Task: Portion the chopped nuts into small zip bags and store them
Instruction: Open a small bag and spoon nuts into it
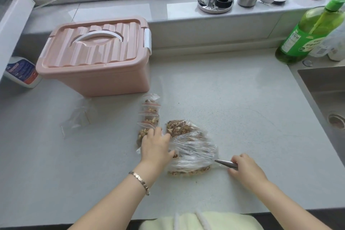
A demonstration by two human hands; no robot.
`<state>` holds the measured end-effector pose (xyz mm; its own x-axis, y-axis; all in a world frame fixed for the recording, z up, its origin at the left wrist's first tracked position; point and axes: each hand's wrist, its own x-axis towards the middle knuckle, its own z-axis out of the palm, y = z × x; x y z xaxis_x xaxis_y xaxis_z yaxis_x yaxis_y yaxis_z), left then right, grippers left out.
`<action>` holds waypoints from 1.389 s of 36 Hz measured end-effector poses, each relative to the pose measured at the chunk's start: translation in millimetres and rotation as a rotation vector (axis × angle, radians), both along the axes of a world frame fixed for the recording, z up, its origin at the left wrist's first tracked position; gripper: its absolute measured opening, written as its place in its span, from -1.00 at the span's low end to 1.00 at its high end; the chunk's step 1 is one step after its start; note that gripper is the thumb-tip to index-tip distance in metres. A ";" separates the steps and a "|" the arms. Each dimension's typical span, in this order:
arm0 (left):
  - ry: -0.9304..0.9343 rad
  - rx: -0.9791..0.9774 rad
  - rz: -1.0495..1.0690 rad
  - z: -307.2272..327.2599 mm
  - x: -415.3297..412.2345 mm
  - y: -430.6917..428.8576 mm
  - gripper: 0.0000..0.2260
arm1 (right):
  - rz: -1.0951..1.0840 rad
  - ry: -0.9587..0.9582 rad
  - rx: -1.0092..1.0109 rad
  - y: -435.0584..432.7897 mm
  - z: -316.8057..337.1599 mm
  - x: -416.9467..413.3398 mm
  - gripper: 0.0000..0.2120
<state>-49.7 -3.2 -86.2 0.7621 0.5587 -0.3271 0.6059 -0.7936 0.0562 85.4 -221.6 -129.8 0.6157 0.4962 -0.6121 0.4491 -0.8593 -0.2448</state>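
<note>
A large clear plastic bag of chopped nuts lies crumpled on the counter in front of me. My left hand rests on its left edge, fingers curled over the plastic and over the nearest small bag. Several small filled zip bags with red seal strips lie in a row just left of the big bag. My right hand grips a metal spoon handle whose tip points into the large bag. Empty small zip bags lie to the left. A closed pink storage box with a white handle stands behind.
A sink opens at the right edge. A green bottle stands at the back right. A white and blue bottle sits left of the box. Metal lids and cups line the windowsill.
</note>
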 end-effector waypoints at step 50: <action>-0.206 -0.314 0.359 -11.7 25.3 13.6 -0.77 | -0.368 -0.014 1.011 66.8 84.9 41.1 -0.86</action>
<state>-24.4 10.4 -98.0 0.6064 0.6962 -0.3842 0.7884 -0.4631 0.4050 126.5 -154.8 -44.9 0.8343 0.5511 -0.0140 0.2123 -0.3447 -0.9144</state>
